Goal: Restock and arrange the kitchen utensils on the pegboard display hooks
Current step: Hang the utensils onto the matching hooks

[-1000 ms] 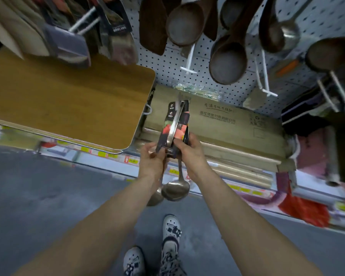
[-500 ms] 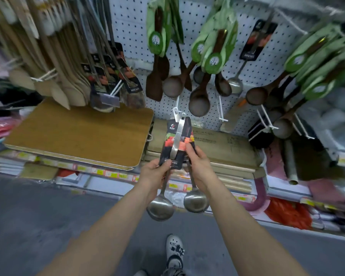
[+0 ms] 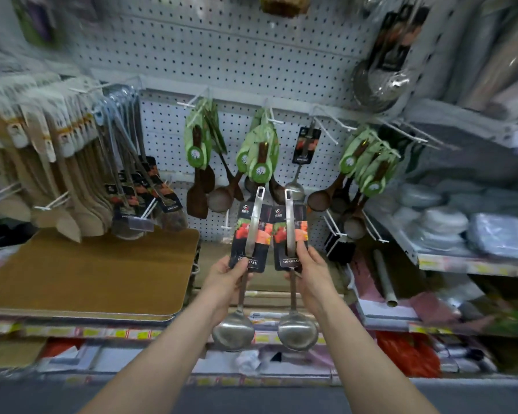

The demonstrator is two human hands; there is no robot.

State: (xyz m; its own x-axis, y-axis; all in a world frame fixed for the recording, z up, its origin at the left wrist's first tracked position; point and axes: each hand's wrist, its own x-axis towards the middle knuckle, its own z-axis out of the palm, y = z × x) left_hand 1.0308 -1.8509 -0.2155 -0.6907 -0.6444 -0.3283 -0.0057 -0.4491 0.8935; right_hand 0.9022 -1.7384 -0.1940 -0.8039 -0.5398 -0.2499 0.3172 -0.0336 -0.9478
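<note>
Two steel ladles with dark printed card sleeves are held upright side by side before the white pegboard (image 3: 243, 52). My left hand (image 3: 226, 277) grips the left ladle (image 3: 233, 331) at the bottom of its card. My right hand (image 3: 311, 271) grips the right ladle (image 3: 297, 330) the same way. Both handle tips, each with a hanging slot, point up toward the hooks. A matching carded ladle (image 3: 304, 150) hangs on a hook (image 3: 322, 121) just above them. An empty hook (image 3: 331, 131) juts out to its right.
Wooden spoons in green cards (image 3: 259, 156) hang left and right of the carded ladle. Pale wooden spatulas (image 3: 51, 162) and more carded steel utensils (image 3: 141, 192) fill the left hooks. A wooden board (image 3: 87, 267) lies on the shelf below. Stacked dishes (image 3: 449, 222) sit at right.
The view has tilted up from the floor to the pegboard. My hands have raised the two ladles and spread them apart, from overlapping to side by side.
</note>
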